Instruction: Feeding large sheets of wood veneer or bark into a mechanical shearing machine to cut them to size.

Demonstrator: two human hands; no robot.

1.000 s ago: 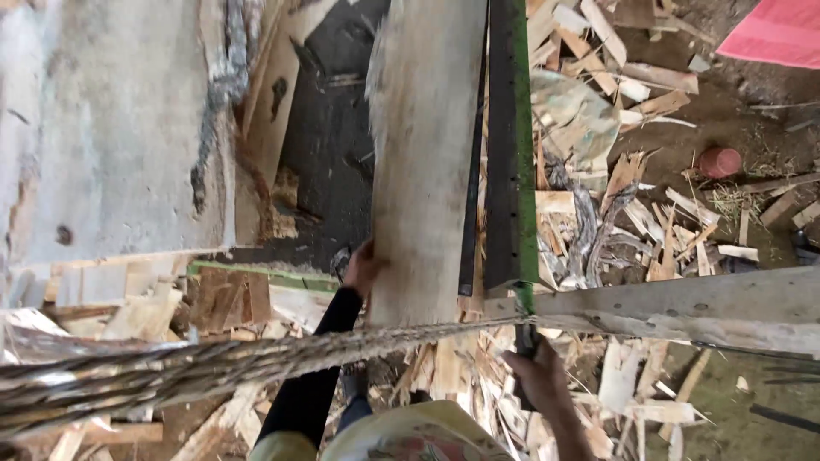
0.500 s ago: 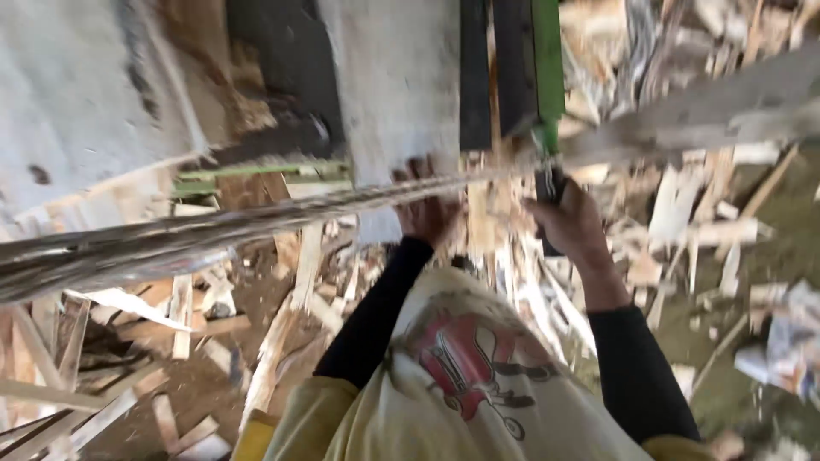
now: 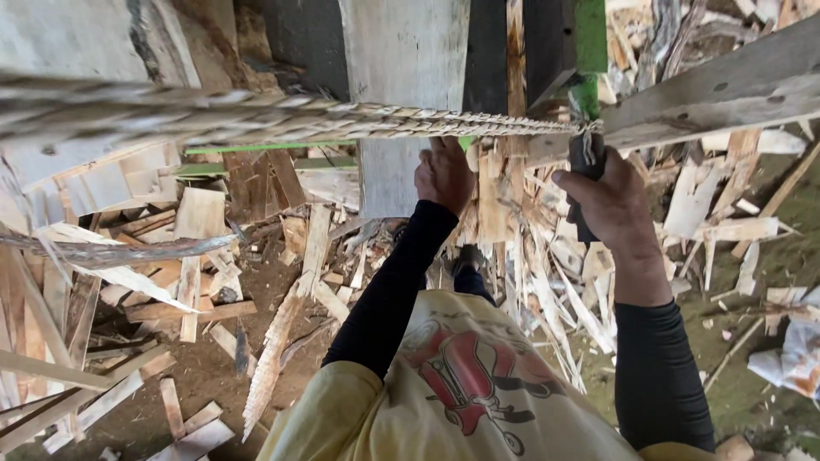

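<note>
My left hand (image 3: 444,175) grips the lower edge of a pale wooden plank (image 3: 406,94) that stands upright in front of me. My right hand (image 3: 602,201) is closed around a dark handle (image 3: 585,183) that hangs below a green bar (image 3: 589,51). A twisted rope (image 3: 282,119) runs across the view from the left and is tied at the handle's top. I wear black sleeves and a yellow shirt with a red print (image 3: 465,376).
Broken wood strips and offcuts (image 3: 205,256) litter the dirt ground on all sides. A grey wooden beam (image 3: 717,90) slants across the upper right. Dark boards (image 3: 487,51) stand beside the pale plank. White crumpled material (image 3: 794,354) lies at the right edge.
The view has tilted down and closer to my body. My left hand stays at the plank's lower end and my right hand stays on the handle. The rope now crosses higher.
</note>
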